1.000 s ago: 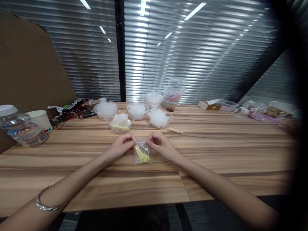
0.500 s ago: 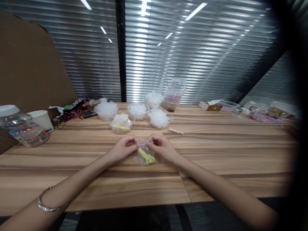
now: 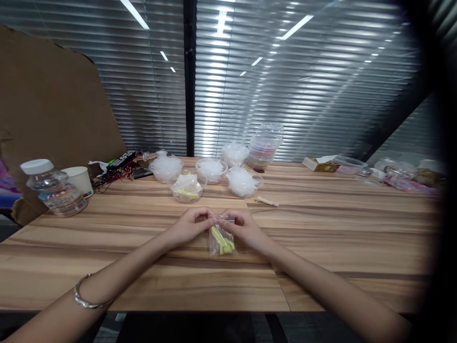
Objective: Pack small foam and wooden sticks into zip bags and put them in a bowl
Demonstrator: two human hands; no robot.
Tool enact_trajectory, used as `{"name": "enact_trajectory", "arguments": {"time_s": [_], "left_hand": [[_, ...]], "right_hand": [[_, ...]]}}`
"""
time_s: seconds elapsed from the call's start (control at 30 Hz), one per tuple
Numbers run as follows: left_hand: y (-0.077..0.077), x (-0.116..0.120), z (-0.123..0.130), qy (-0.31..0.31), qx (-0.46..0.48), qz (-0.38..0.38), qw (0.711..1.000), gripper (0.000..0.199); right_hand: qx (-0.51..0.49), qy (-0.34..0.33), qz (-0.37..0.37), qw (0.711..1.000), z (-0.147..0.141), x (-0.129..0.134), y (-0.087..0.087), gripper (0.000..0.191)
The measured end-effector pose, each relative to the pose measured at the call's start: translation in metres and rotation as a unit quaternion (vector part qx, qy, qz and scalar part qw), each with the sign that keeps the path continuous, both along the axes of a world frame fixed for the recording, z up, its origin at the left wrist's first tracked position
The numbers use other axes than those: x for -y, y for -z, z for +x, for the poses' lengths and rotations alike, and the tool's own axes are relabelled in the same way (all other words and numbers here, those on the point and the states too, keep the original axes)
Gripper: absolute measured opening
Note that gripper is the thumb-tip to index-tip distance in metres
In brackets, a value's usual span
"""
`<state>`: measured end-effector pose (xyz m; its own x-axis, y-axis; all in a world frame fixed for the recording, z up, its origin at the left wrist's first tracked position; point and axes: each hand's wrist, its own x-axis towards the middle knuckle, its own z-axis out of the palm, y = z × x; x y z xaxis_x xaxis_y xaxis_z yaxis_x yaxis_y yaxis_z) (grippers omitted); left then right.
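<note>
The table (image 3: 339,228) runs under both forearms, with its near edge well short of the bag; low elbows could catch on that edge. A seam crosses the wood just right of the hands and might snag something thin dragged over it. Plain wood to the right leaves the right arm more room than the left has, where the board (image 3: 53,105) closes off the far corner.

The left hand (image 3: 193,225) and right hand (image 3: 244,225) almost meet, so their fingers could hinder each other. Each hand's fingers pinch the bag's top edge, one at either end.

The bottle (image 3: 59,193) and cup (image 3: 80,181) stand by the board, well apart from the hands; only a wide leftward sweep would threaten them. Nearer lies the front tub (image 3: 174,191), just beyond the left knuckles; a forward push could knock it, and it looks light enough to slide.

The bag (image 3: 222,237) hangs toward the person, below the fingers; whether its bottom touches the table I cannot tell. An uneven pull could stretch or tear the thin film.

The strip (image 3: 266,202) lies beyond the right hand, where a knuckle could brush it. The yellow piece (image 3: 226,247) sits low inside the bag and could slip out if the bag tipped with its mouth unsealed; I cannot see whether it is.
</note>
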<state>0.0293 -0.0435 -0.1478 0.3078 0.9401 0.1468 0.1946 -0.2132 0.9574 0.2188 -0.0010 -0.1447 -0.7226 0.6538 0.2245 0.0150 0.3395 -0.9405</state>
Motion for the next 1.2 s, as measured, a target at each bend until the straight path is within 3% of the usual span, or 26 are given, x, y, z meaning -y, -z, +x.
{"name": "enact_trajectory", "arguments": {"time_s": [0.13,0.27,0.4,0.53,0.83,1.07,1.13,1.2], "left_hand": [[0.001,-0.002,-0.001,0.01,0.028,-0.046,0.998,0.027],[0.001,-0.003,-0.002,-0.022,0.032,-0.028,0.999,0.028],[0.004,-0.006,-0.004,-0.065,0.037,-0.001,0.997,0.03],[0.007,-0.009,-0.005,-0.048,0.05,-0.012,0.998,0.031],[0.003,-0.011,-0.008,-0.106,0.049,-0.009,0.993,0.029],[0.004,-0.006,-0.004,-0.014,0.05,-0.067,0.996,0.037],[0.003,-0.004,-0.004,-0.01,0.027,-0.051,0.998,0.038],[-0.002,-0.002,-0.006,-0.075,-0.018,0.031,0.997,0.033]], "right_hand": [[-0.018,0.016,0.0,1.0,-0.001,-0.002,0.004,0.023],[-0.027,0.014,-0.032,0.999,-0.002,-0.004,0.009,0.025],[-0.04,0.067,-0.057,0.995,-0.002,-0.012,0.017,0.031],[-0.049,0.106,-0.048,0.992,-0.001,-0.018,0.024,0.034],[-0.034,0.09,-0.052,0.994,-0.003,-0.019,0.025,0.04],[-0.019,0.091,-0.025,0.995,-0.001,-0.019,0.021,0.038],[-0.024,0.08,-0.037,0.996,-0.003,-0.017,0.018,0.037],[-0.039,0.073,-0.058,0.995,-0.004,-0.014,0.016,0.033]]}}
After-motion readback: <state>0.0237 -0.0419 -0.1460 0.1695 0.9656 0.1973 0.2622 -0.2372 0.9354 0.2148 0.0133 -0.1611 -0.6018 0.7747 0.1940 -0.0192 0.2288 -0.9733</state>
